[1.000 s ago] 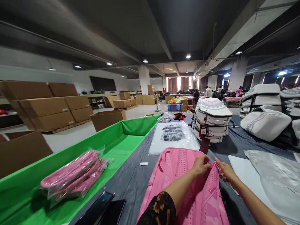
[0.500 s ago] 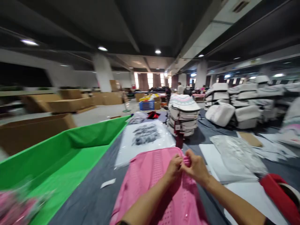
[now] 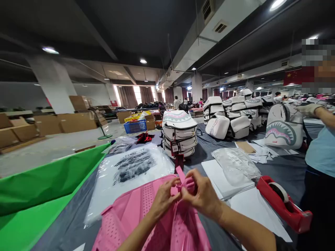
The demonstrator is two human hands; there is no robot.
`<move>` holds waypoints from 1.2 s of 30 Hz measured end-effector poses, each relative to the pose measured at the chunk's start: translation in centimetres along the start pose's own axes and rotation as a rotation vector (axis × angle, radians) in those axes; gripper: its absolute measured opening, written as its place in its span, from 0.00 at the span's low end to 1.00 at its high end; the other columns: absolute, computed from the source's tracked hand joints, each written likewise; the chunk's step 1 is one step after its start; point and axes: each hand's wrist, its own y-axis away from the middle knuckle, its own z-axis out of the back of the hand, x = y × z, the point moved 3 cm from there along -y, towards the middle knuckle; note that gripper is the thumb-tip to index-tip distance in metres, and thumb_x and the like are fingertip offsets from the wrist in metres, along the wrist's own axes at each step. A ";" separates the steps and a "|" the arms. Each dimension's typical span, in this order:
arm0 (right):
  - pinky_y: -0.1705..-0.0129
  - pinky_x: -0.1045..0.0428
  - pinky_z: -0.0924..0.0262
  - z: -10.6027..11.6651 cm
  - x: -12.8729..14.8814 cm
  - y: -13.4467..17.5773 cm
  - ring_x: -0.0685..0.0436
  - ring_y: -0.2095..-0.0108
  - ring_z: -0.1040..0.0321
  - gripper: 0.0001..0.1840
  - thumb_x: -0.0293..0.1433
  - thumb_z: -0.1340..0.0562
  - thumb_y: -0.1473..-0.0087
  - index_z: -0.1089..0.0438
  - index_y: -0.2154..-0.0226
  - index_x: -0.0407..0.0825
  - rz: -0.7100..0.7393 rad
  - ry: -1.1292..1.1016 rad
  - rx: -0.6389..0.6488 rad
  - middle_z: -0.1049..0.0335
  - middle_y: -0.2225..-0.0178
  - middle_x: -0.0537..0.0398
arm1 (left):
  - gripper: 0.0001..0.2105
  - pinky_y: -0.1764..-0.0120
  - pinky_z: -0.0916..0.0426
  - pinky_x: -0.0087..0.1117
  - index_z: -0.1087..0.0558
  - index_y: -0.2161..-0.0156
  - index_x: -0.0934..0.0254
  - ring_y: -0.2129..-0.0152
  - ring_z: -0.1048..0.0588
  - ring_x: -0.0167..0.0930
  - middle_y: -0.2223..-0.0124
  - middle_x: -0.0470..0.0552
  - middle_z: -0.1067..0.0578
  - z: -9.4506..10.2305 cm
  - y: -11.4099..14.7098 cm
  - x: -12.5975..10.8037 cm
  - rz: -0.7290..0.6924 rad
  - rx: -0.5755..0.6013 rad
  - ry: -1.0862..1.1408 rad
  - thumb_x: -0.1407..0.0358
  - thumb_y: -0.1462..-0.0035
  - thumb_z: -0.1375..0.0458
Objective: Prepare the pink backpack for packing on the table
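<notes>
A pink backpack [image 3: 133, 209] with perforated panels lies on the dark cloth-covered table in front of me. Near its upper right edge, my left hand [image 3: 166, 195] pinches a pink strap [image 3: 180, 173]. Close beside it, my right hand [image 3: 202, 193] is closed round a bunched part of the same strap, whose loose end sticks up between my fingers. The palms face each other and hide some of the strap. Just beyond my hands stands a stack of white backpacks [image 3: 180, 134] with dark red tags hanging from it.
Left is a green-lined bin [image 3: 52, 190]. Clear plastic bags [image 3: 102, 188] lie behind the backpack. To the right are paper sheets [image 3: 259, 209], a red tape dispenser [image 3: 285, 205] and more white backpacks [image 3: 239, 127]. A co-worker [image 3: 320, 146] at far right touches an upright shark-mouth backpack [image 3: 284, 125].
My view has swung right, bringing the co-worker and the whole tape dispenser into sight. My hands still grip the strap, and its end now stands up between them.
</notes>
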 end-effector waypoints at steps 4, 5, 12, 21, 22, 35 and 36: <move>0.73 0.55 0.46 1.2 0.0 -1.9 0.51 0.77 0.40 0.09 0.38 0.41 0.47 0.40 0.69 0.51 -0.045 0.056 0.047 0.38 0.77 0.63 | 0.20 0.42 0.32 0.45 0.27 0.45 0.58 0.45 0.27 0.43 0.45 0.55 0.23 2.2 0.1 -3.6 -0.131 -0.052 0.099 0.58 0.42 0.40; 0.72 0.55 0.46 1.0 0.3 -2.2 0.51 0.76 0.40 0.09 0.39 0.42 0.47 0.39 0.69 0.51 -0.021 0.072 0.090 0.37 0.76 0.62 | 0.16 0.43 0.31 0.43 0.26 0.47 0.58 0.46 0.27 0.42 0.47 0.54 0.22 2.1 -0.1 -4.3 -0.150 0.035 0.115 0.60 0.39 0.43; 0.75 0.54 0.47 2.0 -0.6 -3.5 0.49 0.76 0.42 0.19 0.47 0.39 0.48 0.31 0.66 0.48 -0.022 -0.006 0.254 0.36 0.76 0.59 | 0.09 0.47 0.33 0.39 0.24 0.53 0.63 0.56 0.23 0.37 0.56 0.54 0.20 2.8 -1.4 -4.4 -0.252 0.213 -0.305 0.62 0.32 0.43; 0.81 0.53 0.54 3.7 -1.8 -2.5 0.50 0.81 0.48 0.27 0.56 0.38 0.48 0.29 0.64 0.50 -0.087 0.049 0.297 0.42 0.81 0.61 | 0.07 0.41 0.41 0.33 0.26 0.52 0.64 0.58 0.24 0.28 0.56 0.47 0.19 0.7 -0.6 -5.0 -0.322 0.248 -0.365 0.66 0.34 0.41; 0.81 0.53 0.53 3.8 -1.8 -2.2 0.50 0.81 0.48 0.27 0.57 0.38 0.48 0.30 0.63 0.50 -0.078 0.065 0.294 0.41 0.80 0.60 | 0.07 0.40 0.43 0.34 0.26 0.52 0.64 0.57 0.25 0.29 0.56 0.48 0.19 0.6 -0.7 -5.0 -0.349 0.238 -0.398 0.66 0.33 0.41; 0.82 0.57 0.41 6.2 -3.8 3.0 0.51 0.84 0.38 0.12 0.35 0.37 0.43 0.32 0.55 0.54 0.350 0.263 0.300 0.32 0.77 0.61 | 0.13 0.50 0.38 0.33 0.26 0.56 0.64 0.61 0.28 0.34 0.60 0.55 0.23 3.6 -0.8 -2.8 -0.529 0.327 -0.612 0.72 0.30 0.54; 0.83 0.56 0.41 5.8 -3.8 3.3 0.51 0.84 0.38 0.12 0.34 0.38 0.44 0.31 0.55 0.54 0.371 0.260 0.299 0.32 0.77 0.61 | 0.12 0.51 0.37 0.33 0.26 0.57 0.65 0.62 0.28 0.34 0.61 0.56 0.23 3.6 -0.8 -2.1 -0.490 0.366 -0.615 0.74 0.31 0.53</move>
